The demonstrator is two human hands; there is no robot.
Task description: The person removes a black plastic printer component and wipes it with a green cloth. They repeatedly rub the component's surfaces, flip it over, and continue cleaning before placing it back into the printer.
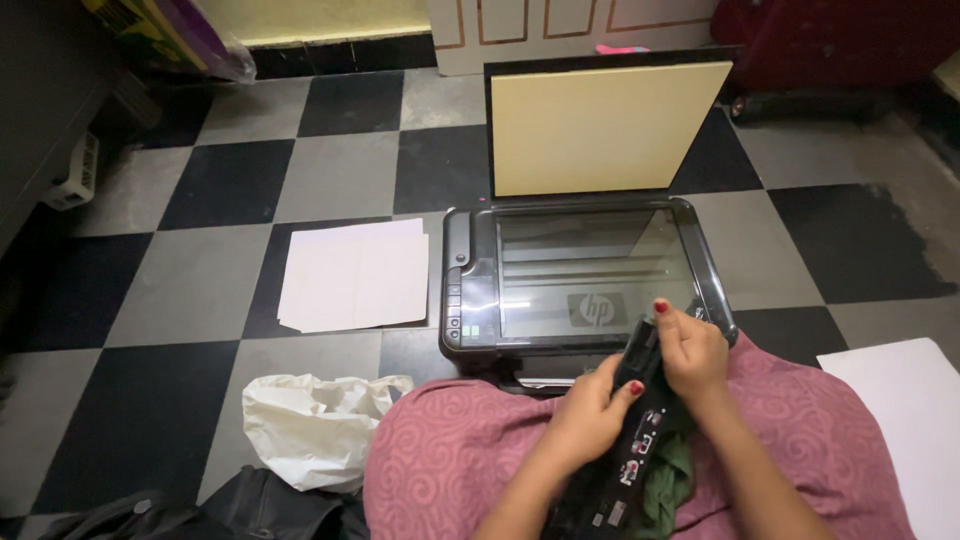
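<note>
Both hands are wrapped around a long black plastic printer part (pixel 632 430) that runs diagonally from the lap up toward the scanner. The left hand (pixel 590 412) is curled shut around its middle from the left side, thumb pressed against the top face. The right hand (pixel 692 350) is closed on the upper end, fingers bent over the edge, just touching or nearly touching the front edge of the black flatbed printer-scanner (pixel 585 282), can't tell which.

The scanner sits on the black and grey checkered tile floor (pixel 200 270) right in front of the knees, its cream-lined lid (pixel 608 126) propped straight up and the glass bare. A small stack of white paper sheets (pixel 353 274) lies just left of it, and a crumpled white plastic bag (pixel 312 424) sits near the left knee.

The lower end of the black part is cut off at the bottom edge, and some green cloth (pixel 672 482) bunched underneath hides what it rests on.
</note>
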